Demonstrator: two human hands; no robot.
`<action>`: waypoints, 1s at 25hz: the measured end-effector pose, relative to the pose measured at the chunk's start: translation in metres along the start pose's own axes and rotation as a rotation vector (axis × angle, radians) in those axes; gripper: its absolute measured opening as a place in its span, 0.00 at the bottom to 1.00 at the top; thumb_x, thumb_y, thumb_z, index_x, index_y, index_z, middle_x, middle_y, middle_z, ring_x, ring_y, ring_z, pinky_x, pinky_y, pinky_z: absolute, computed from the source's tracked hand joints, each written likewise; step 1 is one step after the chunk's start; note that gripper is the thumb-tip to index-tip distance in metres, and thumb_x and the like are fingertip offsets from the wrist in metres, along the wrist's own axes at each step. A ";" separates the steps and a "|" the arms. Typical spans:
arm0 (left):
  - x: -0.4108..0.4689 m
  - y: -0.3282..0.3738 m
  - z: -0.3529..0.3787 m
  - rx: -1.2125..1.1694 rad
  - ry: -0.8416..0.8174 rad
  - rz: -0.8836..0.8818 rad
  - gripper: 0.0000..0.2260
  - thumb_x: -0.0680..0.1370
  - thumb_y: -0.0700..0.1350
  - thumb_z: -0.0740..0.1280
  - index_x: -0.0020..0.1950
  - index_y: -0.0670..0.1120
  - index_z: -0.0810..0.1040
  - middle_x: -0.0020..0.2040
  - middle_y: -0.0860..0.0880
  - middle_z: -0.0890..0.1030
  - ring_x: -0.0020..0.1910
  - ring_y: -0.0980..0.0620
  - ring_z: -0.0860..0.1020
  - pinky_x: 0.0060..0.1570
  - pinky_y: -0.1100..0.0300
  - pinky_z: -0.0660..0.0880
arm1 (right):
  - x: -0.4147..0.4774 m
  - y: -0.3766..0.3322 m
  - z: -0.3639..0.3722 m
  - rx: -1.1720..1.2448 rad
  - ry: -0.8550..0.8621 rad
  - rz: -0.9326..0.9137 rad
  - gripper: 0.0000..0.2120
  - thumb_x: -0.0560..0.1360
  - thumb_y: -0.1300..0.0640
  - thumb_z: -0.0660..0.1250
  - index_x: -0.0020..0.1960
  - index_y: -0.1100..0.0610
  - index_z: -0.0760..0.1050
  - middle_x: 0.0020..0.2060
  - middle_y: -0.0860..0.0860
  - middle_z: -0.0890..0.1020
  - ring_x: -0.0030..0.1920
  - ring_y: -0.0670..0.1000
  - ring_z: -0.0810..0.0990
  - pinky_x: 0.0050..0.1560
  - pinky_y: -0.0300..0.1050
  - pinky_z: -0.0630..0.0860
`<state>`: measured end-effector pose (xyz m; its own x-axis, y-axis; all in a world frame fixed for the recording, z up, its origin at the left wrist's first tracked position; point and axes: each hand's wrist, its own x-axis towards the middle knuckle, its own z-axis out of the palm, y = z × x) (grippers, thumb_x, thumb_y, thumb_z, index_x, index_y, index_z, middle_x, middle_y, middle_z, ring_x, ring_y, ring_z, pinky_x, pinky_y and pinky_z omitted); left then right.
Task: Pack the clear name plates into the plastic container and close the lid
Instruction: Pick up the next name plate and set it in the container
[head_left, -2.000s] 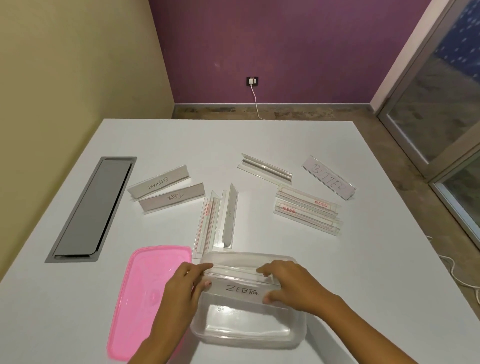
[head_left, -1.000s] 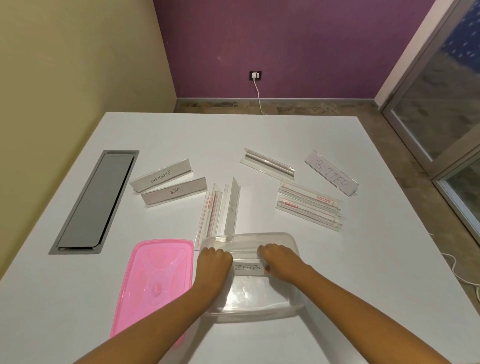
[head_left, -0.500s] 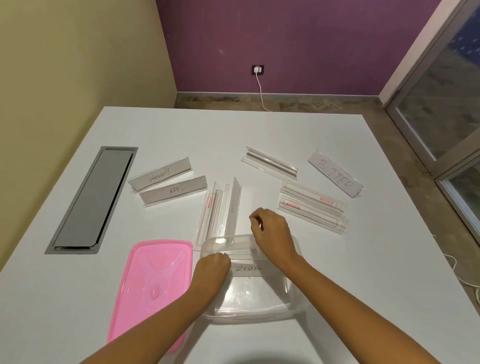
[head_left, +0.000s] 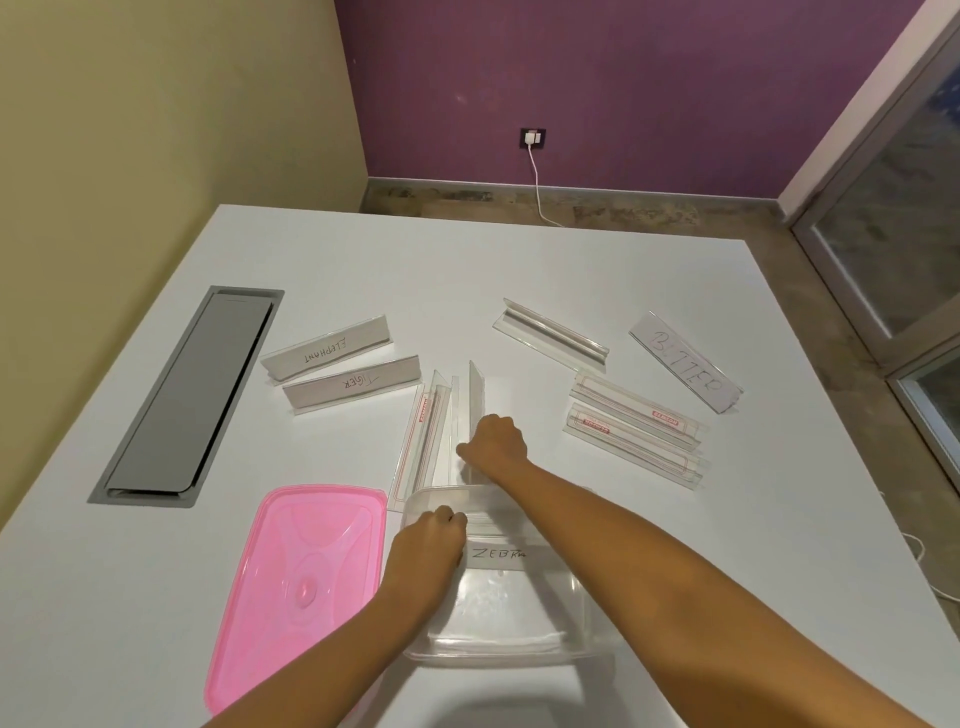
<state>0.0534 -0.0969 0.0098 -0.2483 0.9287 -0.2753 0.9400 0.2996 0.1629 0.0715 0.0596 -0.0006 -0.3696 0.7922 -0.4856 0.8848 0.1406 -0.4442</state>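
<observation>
The clear plastic container (head_left: 582, 652) stands near the table's front edge, with a ZEBRA name plate (head_left: 501, 555) inside it. My left hand (head_left: 428, 543) rests on the container's left inner side, fingers curled against that plate's left end. Just beyond the container, my right hand (head_left: 496, 444) closes on an upright clear name plate (head_left: 475, 395). Another clear plate with red print (head_left: 421, 441) lies beside it. The pink lid (head_left: 296, 587) lies flat to the container's left.
ELEPHANT (head_left: 327, 351) and TIGER (head_left: 353, 387) plates stand at the left. A clear plate (head_left: 550, 335), a BUTTER plate (head_left: 685, 364) and stacked clear plates (head_left: 636, 428) lie at the right. A grey cable hatch (head_left: 192, 395) sits at the far left of the white table (head_left: 519, 260).
Both hands lowered the ZEBRA plate into the container. My right hand then left it and reached forward to the upright clear plate beyond the container. My left hand stayed at the plate's end.
</observation>
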 end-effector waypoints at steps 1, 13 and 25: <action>-0.002 0.000 -0.003 -0.042 0.042 0.015 0.09 0.78 0.37 0.58 0.53 0.44 0.75 0.51 0.47 0.79 0.48 0.48 0.78 0.36 0.59 0.71 | 0.000 0.001 -0.002 -0.032 0.023 -0.015 0.13 0.70 0.61 0.68 0.31 0.58 0.66 0.31 0.51 0.72 0.39 0.55 0.79 0.31 0.40 0.70; 0.026 -0.017 -0.092 -0.753 0.473 -0.104 0.10 0.76 0.45 0.68 0.56 0.45 0.77 0.49 0.49 0.81 0.44 0.54 0.79 0.45 0.67 0.72 | -0.035 0.035 -0.076 -0.416 0.651 -0.539 0.11 0.67 0.77 0.64 0.44 0.64 0.73 0.37 0.58 0.78 0.33 0.58 0.78 0.27 0.43 0.63; 0.026 -0.023 -0.109 -1.971 0.095 -0.458 0.04 0.73 0.36 0.71 0.42 0.35 0.78 0.30 0.44 0.83 0.32 0.50 0.83 0.40 0.58 0.83 | -0.097 0.066 -0.091 -0.313 0.655 -0.892 0.19 0.70 0.55 0.73 0.57 0.59 0.73 0.56 0.55 0.77 0.55 0.55 0.76 0.64 0.53 0.74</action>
<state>-0.0004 -0.0559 0.1022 -0.4175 0.7170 -0.5583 -0.6525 0.1911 0.7333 0.1917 0.0461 0.0853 -0.7628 0.4805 0.4327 0.4479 0.8753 -0.1823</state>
